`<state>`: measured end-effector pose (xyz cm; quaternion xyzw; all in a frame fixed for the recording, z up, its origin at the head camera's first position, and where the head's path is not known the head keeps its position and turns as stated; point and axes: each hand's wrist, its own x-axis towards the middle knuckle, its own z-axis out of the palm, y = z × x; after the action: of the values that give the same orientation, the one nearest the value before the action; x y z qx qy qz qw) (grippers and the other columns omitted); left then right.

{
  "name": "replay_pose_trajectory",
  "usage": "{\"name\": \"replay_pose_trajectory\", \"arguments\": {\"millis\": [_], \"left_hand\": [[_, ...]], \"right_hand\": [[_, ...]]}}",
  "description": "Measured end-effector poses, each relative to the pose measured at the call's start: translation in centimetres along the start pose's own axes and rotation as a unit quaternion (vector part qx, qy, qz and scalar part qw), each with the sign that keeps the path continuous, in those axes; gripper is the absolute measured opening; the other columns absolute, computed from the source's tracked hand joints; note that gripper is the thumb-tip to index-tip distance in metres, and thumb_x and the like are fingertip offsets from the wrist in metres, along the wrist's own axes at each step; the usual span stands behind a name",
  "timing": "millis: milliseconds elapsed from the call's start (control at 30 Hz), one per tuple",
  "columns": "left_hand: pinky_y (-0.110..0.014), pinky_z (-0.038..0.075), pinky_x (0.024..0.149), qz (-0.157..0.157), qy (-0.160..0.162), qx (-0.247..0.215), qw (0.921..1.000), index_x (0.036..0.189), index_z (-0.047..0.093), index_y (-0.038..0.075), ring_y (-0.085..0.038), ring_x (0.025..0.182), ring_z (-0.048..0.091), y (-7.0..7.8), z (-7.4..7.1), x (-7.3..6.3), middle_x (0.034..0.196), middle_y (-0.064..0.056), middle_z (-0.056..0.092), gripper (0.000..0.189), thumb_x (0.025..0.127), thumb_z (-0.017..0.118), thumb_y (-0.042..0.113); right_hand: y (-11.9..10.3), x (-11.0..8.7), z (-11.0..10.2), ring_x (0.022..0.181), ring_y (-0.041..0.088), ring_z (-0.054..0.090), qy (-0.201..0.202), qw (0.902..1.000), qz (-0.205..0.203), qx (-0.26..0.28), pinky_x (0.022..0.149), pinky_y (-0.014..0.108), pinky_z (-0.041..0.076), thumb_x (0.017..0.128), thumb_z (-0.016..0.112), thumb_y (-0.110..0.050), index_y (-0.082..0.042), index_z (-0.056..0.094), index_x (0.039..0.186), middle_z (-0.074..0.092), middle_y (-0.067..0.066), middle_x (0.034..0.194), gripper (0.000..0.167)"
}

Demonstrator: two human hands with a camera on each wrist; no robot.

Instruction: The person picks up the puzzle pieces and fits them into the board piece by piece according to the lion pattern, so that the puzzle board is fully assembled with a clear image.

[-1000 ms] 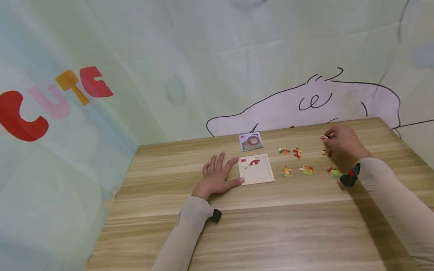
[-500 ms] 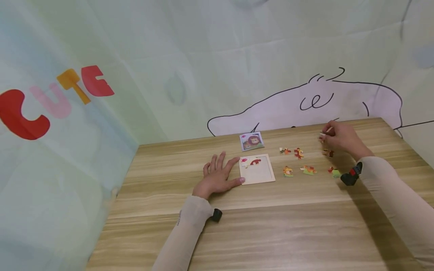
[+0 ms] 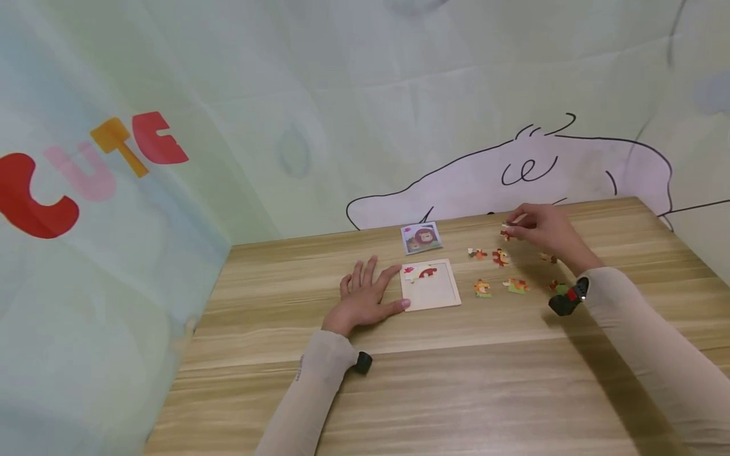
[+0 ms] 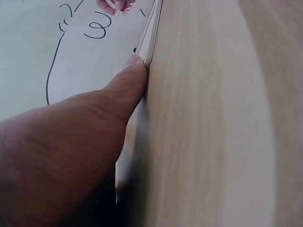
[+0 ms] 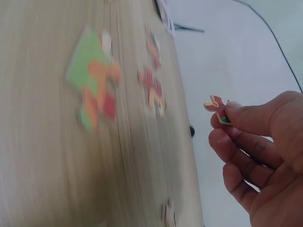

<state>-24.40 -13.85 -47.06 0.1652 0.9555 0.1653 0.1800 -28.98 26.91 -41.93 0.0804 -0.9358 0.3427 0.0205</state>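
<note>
In the head view my left hand (image 3: 365, 301) lies spread on the table, its thumb and index fingertip at the left edge of the square puzzle tray (image 3: 430, 297). A pink-and-white piece (image 3: 409, 273) and a dark red piece (image 3: 428, 272) sit in the tray's upper left. My right hand (image 3: 544, 231) is raised over the back of the table and pinches a puzzle piece (image 5: 216, 104) between thumb and index finger. That piece is dark red with a yellow curl and a bit of green. In the left wrist view the left thumb (image 4: 135, 75) meets the tray's edge.
Several loose puzzle pieces lie right of the tray, among them a red-and-yellow piece (image 3: 500, 257), an orange-and-green piece (image 3: 517, 285) and a lion-cub-coloured piece (image 3: 482, 289). A lion picture card (image 3: 422, 237) lies behind the tray. A printed curtain (image 3: 296, 126) hangs along the table's back edge.
My right hand has moved left with the pinched puzzle piece, from above the far-right pieces to behind the middle ones. The left hand and the tray have stayed in place.
</note>
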Motion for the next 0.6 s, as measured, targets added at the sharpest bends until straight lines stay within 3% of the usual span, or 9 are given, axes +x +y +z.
{"name": "replay_pose_trajectory", "arguments": {"millis": [333, 600], "left_hand": [[-0.071, -0.006, 0.130, 0.001, 0.000, 0.002, 1.0000, 0.171, 0.013, 0.045, -0.042, 0.168, -0.021, 0.1, 0.0, 0.0, 0.182, -0.009, -0.019, 0.087, 0.100, 0.055, 0.073], [-0.071, -0.007, 0.130, 0.002, 0.001, 0.005, 1.0000, 0.171, 0.014, 0.045, -0.043, 0.168, -0.020, 0.0, 0.0, 0.0, 0.182, -0.009, -0.018, 0.087, 0.100, 0.055, 0.073]], "right_hand": [[-2.4, -0.2, 1.8, 0.095, 0.032, 0.076, -0.009, 0.9991, -0.039, 0.013, 0.077, 0.033, 0.052, 0.103, 0.075, -0.022, -0.006, 0.073, 0.118, 0.081, 0.021, 0.108, 0.022], [-3.7, -0.4, 3.0, 0.077, 0.022, 0.067, -0.025, 0.9961, -0.076, 0.038, 0.062, 0.027, 0.050, 0.100, 0.079, -0.020, -0.008, 0.076, 0.110, 0.080, 0.014, 0.092, 0.016]]}}
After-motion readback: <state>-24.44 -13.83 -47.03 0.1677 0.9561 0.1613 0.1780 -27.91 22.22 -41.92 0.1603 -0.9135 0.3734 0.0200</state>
